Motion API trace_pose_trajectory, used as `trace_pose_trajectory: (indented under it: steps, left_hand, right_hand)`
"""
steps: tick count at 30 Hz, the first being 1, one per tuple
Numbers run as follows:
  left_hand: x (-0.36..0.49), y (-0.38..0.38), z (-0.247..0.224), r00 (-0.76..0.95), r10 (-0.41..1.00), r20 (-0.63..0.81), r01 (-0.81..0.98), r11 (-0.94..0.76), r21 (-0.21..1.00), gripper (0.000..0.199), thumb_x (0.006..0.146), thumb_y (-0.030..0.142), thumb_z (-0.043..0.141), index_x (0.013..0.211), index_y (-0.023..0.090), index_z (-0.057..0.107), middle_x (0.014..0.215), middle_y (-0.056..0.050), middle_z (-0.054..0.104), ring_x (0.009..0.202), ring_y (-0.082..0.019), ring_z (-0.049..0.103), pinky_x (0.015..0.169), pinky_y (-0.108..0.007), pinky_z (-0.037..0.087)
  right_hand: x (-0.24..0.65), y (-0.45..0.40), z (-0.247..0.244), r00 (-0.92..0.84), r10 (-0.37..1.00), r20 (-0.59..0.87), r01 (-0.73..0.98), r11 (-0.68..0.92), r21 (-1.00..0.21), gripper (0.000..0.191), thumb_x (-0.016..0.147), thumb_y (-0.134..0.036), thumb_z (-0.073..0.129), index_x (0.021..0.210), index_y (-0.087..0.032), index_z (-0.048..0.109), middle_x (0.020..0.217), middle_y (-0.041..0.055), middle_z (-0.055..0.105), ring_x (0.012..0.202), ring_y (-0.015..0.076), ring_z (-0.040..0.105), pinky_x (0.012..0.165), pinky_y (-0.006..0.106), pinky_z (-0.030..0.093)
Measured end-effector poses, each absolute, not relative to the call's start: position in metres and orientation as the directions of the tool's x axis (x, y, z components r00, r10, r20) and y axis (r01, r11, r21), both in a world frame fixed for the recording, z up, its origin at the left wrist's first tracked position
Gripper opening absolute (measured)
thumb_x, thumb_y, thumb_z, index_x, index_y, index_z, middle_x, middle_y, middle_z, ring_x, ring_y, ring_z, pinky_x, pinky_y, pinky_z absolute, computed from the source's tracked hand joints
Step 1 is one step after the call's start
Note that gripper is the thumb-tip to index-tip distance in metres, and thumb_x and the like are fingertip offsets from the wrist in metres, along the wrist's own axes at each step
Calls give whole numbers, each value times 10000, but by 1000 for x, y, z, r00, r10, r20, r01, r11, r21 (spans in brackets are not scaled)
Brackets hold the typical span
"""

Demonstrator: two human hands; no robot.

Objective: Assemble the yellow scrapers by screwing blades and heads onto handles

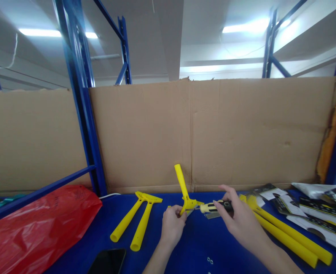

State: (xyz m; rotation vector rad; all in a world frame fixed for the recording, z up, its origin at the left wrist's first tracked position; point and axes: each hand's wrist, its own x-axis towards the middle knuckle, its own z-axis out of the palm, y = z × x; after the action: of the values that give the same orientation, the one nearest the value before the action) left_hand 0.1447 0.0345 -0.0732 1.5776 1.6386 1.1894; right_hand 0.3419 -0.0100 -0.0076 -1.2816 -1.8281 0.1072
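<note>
My left hand (173, 225) is closed on the head of a yellow scraper handle (180, 179), whose hollow grip points up and away from me. In my right hand (239, 219) is a screwdriver (213, 207) with a cream and black handle. Its shaft points left, and the tip meets the scraper's head, though the exact contact is too small to make out. A flat metal piece (212, 215) lies beneath the screwdriver. Two more yellow scraper handles (140, 219) rest on the blue surface, left of my left hand.
Long yellow tubes (293, 236) lie right of my right arm, beside several black-and-white packages (313, 217). A red plastic bag (45, 224) is at the left, a phone (107, 262) at the front. Small metal nuts (210, 260) lie near the front edge. Cardboard (145, 133) stands behind.
</note>
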Motion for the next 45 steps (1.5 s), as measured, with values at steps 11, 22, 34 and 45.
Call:
trace_pose_trajectory:
  steps: [11,22,34,45]
  left_hand:
    - [143,35,-75,-137,974,181,486,-93,869,156,750,108,539,694,147,679,565,4,624,516,-122,562,507,-203,380]
    - [143,38,-79,-133,975,176,473,-94,876,156,768,147,539,710,142,683,584,-2,632,531,-122,564,496,-199,377]
    - [144,36,-76,-128,974,188,470,-107,876,139,741,111,547,683,144,669,564,6,611,526,-121,547,506,-201,382]
    - [142,37,-78,-142,975,169,462,-86,883,134,751,137,558,706,141,684,595,-5,640,535,-129,575,508,-208,390]
  right_hand:
    - [344,-16,-8,-171,800,575,616,543,-571,428,837,-238,418,1256,-234,332,1010,66,585,585,143,571,535,276,485]
    - [344,-16,-6,-163,817,553,697,492,-521,406,882,-293,390,1277,-225,322,1029,92,585,776,216,624,674,359,495]
    - [344,-12,-5,-115,837,535,673,462,-578,316,917,-401,366,1156,-219,465,747,24,613,677,222,619,658,351,489]
    - [344,-16,-7,-167,824,541,640,509,-576,322,872,-285,420,1191,-238,416,881,39,604,680,189,604,603,306,489]
